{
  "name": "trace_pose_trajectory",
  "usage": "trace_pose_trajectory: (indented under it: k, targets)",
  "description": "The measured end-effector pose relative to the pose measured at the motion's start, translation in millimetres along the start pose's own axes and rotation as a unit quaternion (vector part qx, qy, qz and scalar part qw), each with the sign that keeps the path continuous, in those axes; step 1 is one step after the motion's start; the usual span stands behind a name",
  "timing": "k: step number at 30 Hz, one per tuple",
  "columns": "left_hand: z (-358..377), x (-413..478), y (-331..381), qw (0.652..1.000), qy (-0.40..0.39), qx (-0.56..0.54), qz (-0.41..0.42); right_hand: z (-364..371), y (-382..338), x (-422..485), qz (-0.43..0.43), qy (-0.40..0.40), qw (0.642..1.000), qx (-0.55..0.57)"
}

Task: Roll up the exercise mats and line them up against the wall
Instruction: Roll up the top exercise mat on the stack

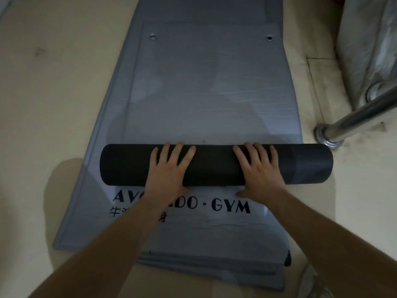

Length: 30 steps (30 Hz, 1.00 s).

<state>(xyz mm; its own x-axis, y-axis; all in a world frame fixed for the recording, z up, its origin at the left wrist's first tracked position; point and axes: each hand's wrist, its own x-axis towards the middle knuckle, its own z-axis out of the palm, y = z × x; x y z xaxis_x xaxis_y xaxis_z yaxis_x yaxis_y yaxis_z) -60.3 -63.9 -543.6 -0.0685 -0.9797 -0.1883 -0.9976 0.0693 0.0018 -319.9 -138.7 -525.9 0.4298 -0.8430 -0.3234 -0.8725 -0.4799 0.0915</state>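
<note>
Left hand (169,166) and right hand (257,166) flat, fingers spread, atop dark mat roll (214,164) — pressing keeps roll tight, square across grey mat (204,93) beneath.

Dim, soft, wide-angle edge distortion

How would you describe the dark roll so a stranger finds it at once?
Start from the long grey mat flat on the floor. Across it lies the rolled mat, under the left hand and right hand. Only it is black and rolled; the others are flat and grey.
</note>
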Motion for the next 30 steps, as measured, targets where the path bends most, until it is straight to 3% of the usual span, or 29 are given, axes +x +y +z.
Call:
trace_pose_trajectory:
  k: [2,4,9,13,17,19,21,23,25,30]
  targets:
    - [-4,21,-9,0.999,0.035,-0.004,0.020,5,2,4,-0.011,0.033,0.999,-0.015]
    - [-13,31,-14,0.999,0.015,-0.002,0.033,-2,7,17,-0.024,0.039,0.999,-0.004]
    - [-39,6,-7,0.989,-0.139,-0.034,0.043,-20,5,-13,-0.055,-0.069,0.995,0.038]
    - [-48,-29,1,0.956,-0.280,-0.062,0.061,-23,-7,-58,-0.060,-0.152,0.985,0.056]
    - [-58,-17,-1,0.920,-0.361,-0.146,0.048,-1,-30,-103,0.015,-0.060,0.997,0.051]
    - [-64,-16,0,0.927,-0.347,-0.141,0.032,-1,-28,-98,0.023,-0.058,0.995,0.076]
    - [-69,-33,3,0.970,-0.223,-0.099,-0.023,-13,-15,-71,0.007,-0.101,0.990,0.102]
    - [-63,-61,10,0.991,-0.088,-0.078,-0.061,-31,0,-40,-0.017,-0.158,0.978,0.136]
    - [-50,-81,15,0.993,-0.086,-0.068,-0.054,-42,4,-25,-0.033,-0.178,0.972,0.153]
    - [-42,-15,-15,0.993,-0.103,-0.056,-0.016,-8,-19,-61,-0.004,-0.020,0.999,0.035]
